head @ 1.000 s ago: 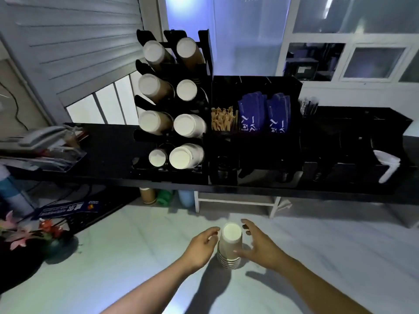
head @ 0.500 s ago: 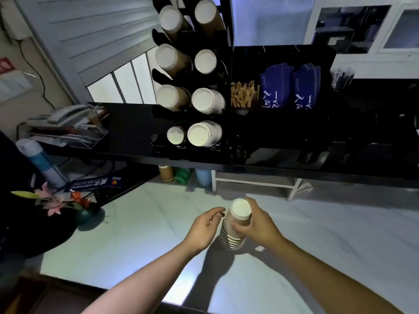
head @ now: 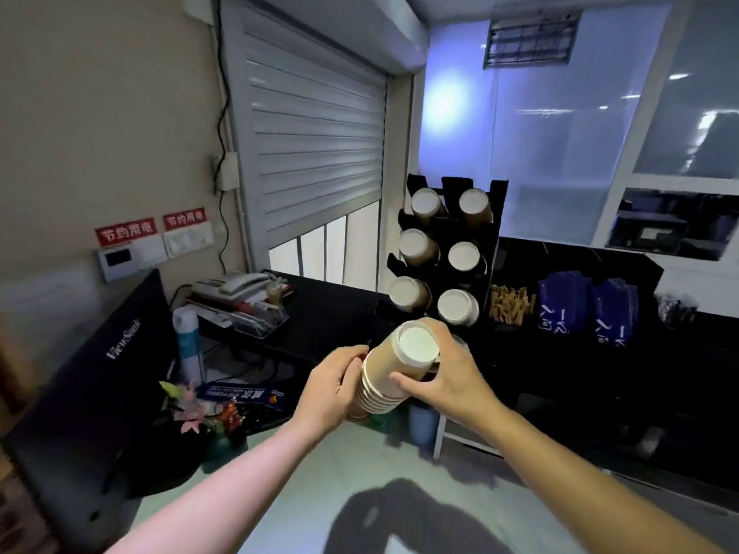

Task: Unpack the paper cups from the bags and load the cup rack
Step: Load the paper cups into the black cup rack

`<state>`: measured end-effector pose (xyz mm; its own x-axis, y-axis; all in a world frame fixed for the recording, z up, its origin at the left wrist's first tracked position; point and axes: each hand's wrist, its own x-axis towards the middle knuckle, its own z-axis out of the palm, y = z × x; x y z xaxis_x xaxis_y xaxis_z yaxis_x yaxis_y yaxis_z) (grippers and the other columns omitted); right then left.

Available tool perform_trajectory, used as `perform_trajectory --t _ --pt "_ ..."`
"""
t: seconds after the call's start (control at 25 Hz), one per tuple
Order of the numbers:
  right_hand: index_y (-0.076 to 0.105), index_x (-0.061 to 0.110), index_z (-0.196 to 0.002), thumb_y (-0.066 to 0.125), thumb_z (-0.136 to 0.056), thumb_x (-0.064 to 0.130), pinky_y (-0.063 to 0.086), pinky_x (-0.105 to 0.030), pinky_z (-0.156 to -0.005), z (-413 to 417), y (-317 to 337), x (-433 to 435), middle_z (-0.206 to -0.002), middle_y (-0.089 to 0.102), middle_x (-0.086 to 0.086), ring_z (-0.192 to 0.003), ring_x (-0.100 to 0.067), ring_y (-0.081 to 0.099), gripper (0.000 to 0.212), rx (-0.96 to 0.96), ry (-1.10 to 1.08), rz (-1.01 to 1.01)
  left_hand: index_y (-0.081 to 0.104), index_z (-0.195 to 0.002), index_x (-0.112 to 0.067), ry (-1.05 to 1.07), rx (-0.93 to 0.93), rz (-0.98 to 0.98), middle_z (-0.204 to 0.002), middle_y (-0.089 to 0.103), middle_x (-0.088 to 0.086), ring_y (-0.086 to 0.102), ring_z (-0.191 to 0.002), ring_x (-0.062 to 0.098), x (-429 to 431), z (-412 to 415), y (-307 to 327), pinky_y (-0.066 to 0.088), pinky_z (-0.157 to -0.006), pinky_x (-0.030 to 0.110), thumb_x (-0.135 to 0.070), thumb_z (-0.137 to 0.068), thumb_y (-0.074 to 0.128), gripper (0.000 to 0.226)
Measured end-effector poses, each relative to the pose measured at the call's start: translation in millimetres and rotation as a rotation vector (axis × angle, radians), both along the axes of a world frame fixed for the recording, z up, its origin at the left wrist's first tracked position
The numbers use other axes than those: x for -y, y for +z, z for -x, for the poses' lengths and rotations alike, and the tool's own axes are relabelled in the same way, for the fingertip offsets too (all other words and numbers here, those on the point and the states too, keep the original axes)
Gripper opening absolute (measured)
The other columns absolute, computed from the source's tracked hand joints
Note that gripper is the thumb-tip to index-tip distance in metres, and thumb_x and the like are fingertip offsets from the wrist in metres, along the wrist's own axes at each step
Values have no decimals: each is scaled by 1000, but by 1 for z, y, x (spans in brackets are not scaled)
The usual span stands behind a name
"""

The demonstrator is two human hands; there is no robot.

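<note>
A stack of brown paper cups [head: 394,375], white bottom towards me, is lifted off the counter and tilted. My right hand [head: 448,373] grips its upper part, fingers curled round it. At the stack's rim end my left hand [head: 334,387] holds it with curled fingers. Just behind the stack stands the black cup rack [head: 450,253] on the dark shelf, its visible slots filled with cup stacks lying bottom-out. The stack and my hands hide the rack's lowest row.
A black organiser with wooden stirrers [head: 512,303] and blue packets [head: 586,313] stands right of the rack. A phone and paper tray [head: 244,297], a monitor [head: 100,377], flowers [head: 192,409] and a blue-white bottle [head: 188,345] are at the left. The pale counter [head: 288,509] is below my arms.
The cup stack stood upside down on the counter; both hands have since lifted it and tilted it towards the rack. My view swung up and left.
</note>
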<state>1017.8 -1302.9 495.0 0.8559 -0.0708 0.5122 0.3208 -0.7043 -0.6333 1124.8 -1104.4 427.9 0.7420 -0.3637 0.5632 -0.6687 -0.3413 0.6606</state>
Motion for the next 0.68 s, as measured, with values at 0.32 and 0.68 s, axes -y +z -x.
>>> perform_trajectory --t 0.32,0.68 --pt "40 41 -130 86 -70 44 45 -19 -91 -55 -2 0 -126 48 17 -113 -5 52 75 113 -233 118 68 -121 -21 -69 -148 -25 -116 63 -15 59 -105 -6 8 -107 -27 50 -93 18 -24 -101 56 24" --pt "43 23 -138 77 -76 48 50 -34 -89 -94 -45 -2 -129 55 6 -113 -19 55 75 47 -457 501 71 -110 -18 -195 -215 21 -101 69 -9 65 -88 -4 51 -147 -59 52 -80 12 -26 -93 69 19"
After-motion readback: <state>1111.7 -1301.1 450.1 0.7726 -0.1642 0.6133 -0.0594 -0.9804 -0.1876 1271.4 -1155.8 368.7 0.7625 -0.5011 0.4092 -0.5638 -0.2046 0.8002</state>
